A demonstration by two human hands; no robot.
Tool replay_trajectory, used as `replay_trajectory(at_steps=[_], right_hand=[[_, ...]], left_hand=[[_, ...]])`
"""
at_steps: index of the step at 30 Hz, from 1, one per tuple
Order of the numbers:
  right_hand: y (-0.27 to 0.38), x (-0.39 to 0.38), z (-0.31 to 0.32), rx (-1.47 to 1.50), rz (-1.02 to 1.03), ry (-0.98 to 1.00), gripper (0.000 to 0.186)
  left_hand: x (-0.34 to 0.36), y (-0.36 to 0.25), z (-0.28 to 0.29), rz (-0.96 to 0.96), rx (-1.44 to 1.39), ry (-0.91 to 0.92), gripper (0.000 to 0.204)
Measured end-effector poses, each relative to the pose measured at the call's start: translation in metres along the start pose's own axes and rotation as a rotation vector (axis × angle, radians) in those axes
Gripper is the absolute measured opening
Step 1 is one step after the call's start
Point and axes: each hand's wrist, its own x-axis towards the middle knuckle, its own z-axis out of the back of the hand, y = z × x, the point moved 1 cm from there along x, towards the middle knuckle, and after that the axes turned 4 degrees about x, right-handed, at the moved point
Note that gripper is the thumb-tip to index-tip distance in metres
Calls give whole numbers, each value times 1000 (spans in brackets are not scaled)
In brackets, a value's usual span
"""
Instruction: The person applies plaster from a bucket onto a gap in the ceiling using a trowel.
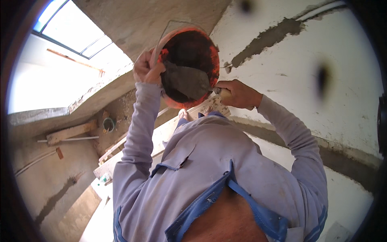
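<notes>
An orange-red bucket (215,60), its inside coated dark with mortar, is held up tilted in front of me. My left hand (147,69) grips the bucket at its left rim, thumb over the edge. Across the bucket's mouth lies a trowel (188,80) with a broad blade covered in grey mortar. My right hand (242,95) is closed around the trowel's light wooden handle (224,93), just right of the rim. A thin wire handle (177,21) arches above the bucket. How much mortar is in the bucket's dark bottom I cannot tell.
A wooden plank (161,143) runs beneath my feet. To the right stands a white wall (298,80) with a grey mortar patch (268,40) and a pipe (322,9). A window (76,28) is at upper left. Below lie a small bucket (108,124) and a timber piece (72,132).
</notes>
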Motion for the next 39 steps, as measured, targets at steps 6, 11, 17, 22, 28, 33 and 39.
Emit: replay_trajectory(at_steps=[6,11,17,22,28,33,39], right_hand=[[-7,-49,41,-82,-46,-193,32],[12,-86,93,-69,-270,-204,30],[-19,-130,168,421,-457,-231,26],[-84,-172,283,548,-417,-526,24],[-7,-218,323,106,-493,-892,27],[-45,-183,285,-1067,-416,-774,30],[-90,-109,283,-1104,-781,-456,21]], left_hand=[[10,16,-15,27,-194,-3,15],[15,59,-16,-48,-225,-21,14],[3,98,-14,110,-164,-111,20],[-17,140,12,137,-80,-157,23],[-39,137,41,168,-82,-208,26],[-45,182,58,72,-90,-196,25],[-45,162,42,222,-74,-144,20]])
